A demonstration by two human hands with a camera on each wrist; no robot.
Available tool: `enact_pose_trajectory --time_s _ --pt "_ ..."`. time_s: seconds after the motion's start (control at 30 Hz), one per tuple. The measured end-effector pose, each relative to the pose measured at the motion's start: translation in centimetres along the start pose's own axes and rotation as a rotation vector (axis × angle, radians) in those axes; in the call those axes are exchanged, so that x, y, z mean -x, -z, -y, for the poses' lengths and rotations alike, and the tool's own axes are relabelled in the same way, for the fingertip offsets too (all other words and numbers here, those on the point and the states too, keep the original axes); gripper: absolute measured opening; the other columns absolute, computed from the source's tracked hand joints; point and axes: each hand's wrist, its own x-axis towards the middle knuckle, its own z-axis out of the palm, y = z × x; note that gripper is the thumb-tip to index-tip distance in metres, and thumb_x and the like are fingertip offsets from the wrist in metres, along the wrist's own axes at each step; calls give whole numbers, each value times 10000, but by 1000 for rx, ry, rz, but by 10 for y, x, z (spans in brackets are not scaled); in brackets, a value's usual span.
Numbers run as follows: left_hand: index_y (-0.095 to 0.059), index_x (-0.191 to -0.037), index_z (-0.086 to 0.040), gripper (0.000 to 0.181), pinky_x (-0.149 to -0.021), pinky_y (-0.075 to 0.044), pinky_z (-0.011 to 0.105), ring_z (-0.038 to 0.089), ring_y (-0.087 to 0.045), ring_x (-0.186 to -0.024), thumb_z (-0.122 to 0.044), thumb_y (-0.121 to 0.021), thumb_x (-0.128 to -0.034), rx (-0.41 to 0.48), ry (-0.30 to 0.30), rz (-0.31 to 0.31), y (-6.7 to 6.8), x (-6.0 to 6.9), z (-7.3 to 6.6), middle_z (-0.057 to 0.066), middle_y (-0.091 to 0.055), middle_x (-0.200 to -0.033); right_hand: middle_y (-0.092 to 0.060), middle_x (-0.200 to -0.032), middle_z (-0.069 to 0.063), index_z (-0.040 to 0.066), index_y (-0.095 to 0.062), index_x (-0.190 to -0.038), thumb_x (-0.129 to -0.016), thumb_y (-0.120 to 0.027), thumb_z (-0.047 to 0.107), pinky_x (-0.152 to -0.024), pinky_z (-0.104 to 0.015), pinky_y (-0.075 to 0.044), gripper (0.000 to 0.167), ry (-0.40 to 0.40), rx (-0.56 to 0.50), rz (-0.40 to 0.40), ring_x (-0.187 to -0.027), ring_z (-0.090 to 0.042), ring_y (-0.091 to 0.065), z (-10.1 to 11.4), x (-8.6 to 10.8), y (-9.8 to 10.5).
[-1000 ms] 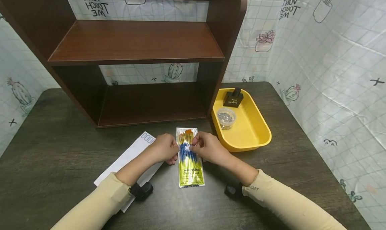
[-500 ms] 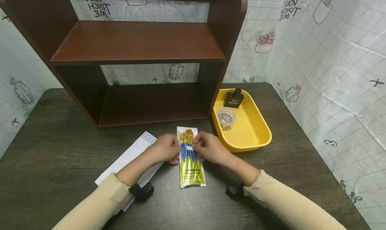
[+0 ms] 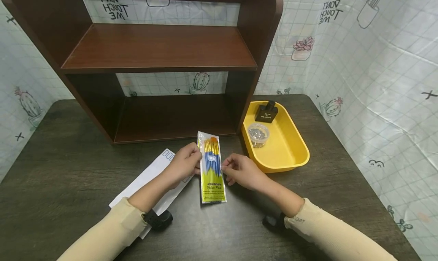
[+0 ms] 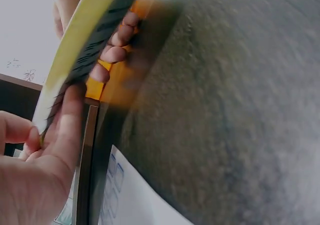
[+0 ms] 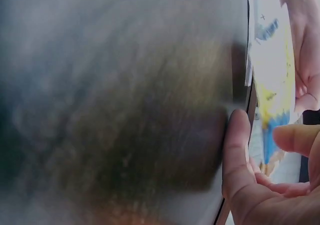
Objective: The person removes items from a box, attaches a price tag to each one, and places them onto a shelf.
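A clear pack of artist brushes (image 3: 212, 169), blue and yellow-green, is held upright-facing above the table in the head view. My left hand (image 3: 184, 161) pinches its left edge; in the left wrist view the left hand (image 4: 45, 170) has thumb and fingers on the pack (image 4: 80, 45). At the pack's right edge is my right hand (image 3: 243, 171), fingers bent. The right wrist view shows the right hand (image 5: 270, 180) with thumb and forefinger apart beside the pack (image 5: 272, 80); whether other fingers touch it is unclear.
A white printed paper (image 3: 150, 177) lies under the left forearm. Behind stands a dark wooden shelf unit (image 3: 161, 48). At the right, a yellow tray (image 3: 284, 139) holds a black bottle (image 3: 266, 112) and a clear round tub (image 3: 258, 134).
The brush pack has moved up and slightly left with my left hand. My right hand has shifted right, its thumb and forefinger coming off the pack's front.
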Motion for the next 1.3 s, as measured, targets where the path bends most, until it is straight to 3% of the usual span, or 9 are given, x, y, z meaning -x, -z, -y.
enact_pose_trajectory --time_s 0.07,0.17,0.37,0.5,0.73,0.87,0.97,1.1,1.3 --pt "-450 -926 -55 115 -677 -561 251 147 -593 -754 -73 -383 -1018 41 -14 -20 2 0 -1 73 -547 -879 -707 -901 -164 -63 -606 -1128 -1020 -645 122 -657 -329 -633 218 -3 -13 6 -697 -147 -693 0 3 -1" --pt "-449 -951 -44 109 -685 -555 247 134 -619 -786 -69 -371 -1024 137 -35 -48 5 0 -3 89 -586 -934 -736 -942 -185 -91 -607 -1159 -1020 -648 136 -686 -315 -627 270 10 -55 39 -724 -131 -687 0 7 -2" --pt "-437 -934 -39 125 -692 -582 235 115 -715 -843 -49 -363 -1034 336 -68 -102 11 1 -11 219 -652 -1147 -763 -1046 -261 -155 -580 -1196 -1036 -625 95 -778 -343 -647 300 19 -314 165 -814 -154 -748 4 19 -4" --pt "-440 -915 -49 127 -710 -599 244 116 -740 -861 -40 -380 -1027 402 -88 -116 15 3 -17 246 -659 -1202 -774 -1049 -221 -131 -560 -1214 -1028 -640 82 -807 -336 -645 294 6 -440 169 -849 -165 -774 9 26 -3" --pt "-501 -975 -34 95 -769 -625 266 107 -736 -843 -64 -440 -1042 374 -82 -82 26 8 -19 102 -688 -1054 -772 -995 -154 -158 -551 -1257 -1013 -638 26 -773 -278 -633 318 43 -471 107 -806 -115 -759 13 29 -5" --pt "-548 -1102 28 149 -827 -641 307 109 -748 -853 -106 -489 -1076 280 -102 -61 45 13 -22 38 -708 -983 -770 -987 -136 -169 -545 -1278 -1013 -635 20 -756 -260 -627 337 56 -474 99 -790 -106 -755 13 30 -6" --pt "-564 -1160 55 208 -856 -638 325 112 -775 -883 -133 -514 -1087 220 -147 -93 64 18 -30 31 -758 -997 -773 -999 -151 -168 -549 -1285 -1015 -638 29 -758 -264 -628 345 76 -463 103 -791 -109 -757 15 31 -6" --pt "-594 -1153 23 205 -831 -628 258 68 -786 -860 -166 -563 -1080 161 -220 -232 92 29 -39 -59 -790 -962 -771 -1033 -182 -157 -562 -1288 -1015 -639 32 -757 -267 -629 341 112 -449 115 -800 -110 -761 20 34 -5" --pt "-651 -1037 -76 51 -701 -608 182 41 -764 -719 -107 -611 -1033 130 -338 -620 129 44 -42 -96 -767 -860 -769 -1080 -125 -130 -560 -1333 -1019 -635 38 -776 -278 -631 364 160 -487 158 -816 -113 -762 32 40 -7"
